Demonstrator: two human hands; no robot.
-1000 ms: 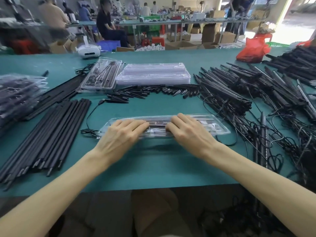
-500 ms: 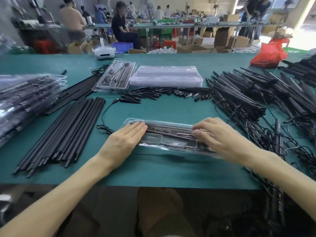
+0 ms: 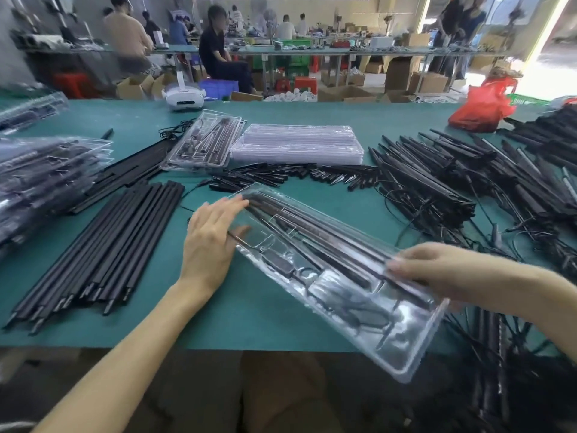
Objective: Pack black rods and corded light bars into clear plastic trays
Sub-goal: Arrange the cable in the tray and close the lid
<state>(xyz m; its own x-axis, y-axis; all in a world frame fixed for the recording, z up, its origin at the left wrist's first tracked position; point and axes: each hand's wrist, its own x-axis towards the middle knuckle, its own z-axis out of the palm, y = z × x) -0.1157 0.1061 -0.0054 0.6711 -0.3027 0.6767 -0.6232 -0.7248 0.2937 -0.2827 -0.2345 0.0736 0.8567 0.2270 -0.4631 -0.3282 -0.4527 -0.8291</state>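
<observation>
A closed clear plastic tray (image 3: 390, 332) with black rods and a corded part inside is lifted off the green table (image 3: 249, 323) and turned diagonally, its near end toward me. My left hand (image 3: 209, 242) holds the tray's far left end, fingers on top and thumb beneath. My right hand (image 3: 437, 270) grips the tray's right long edge, fingers curled over the lid. Loose black rods (image 3: 103, 248) lie in a bundle at the left. Corded light bars (image 3: 452, 189) are heaped at the right.
A stack of empty clear trays (image 3: 296, 145) and one filled tray (image 3: 203, 145) lie at the back centre. Packed trays (image 3: 40, 176) are piled at the far left. Short black pieces (image 3: 296, 176) lie in a row. A red bag (image 3: 480, 107) sits at the back right.
The tray was flat on the table under both hands; it has been lifted and swung diagonal. My right hand moved to its right edge and my left to its far end.
</observation>
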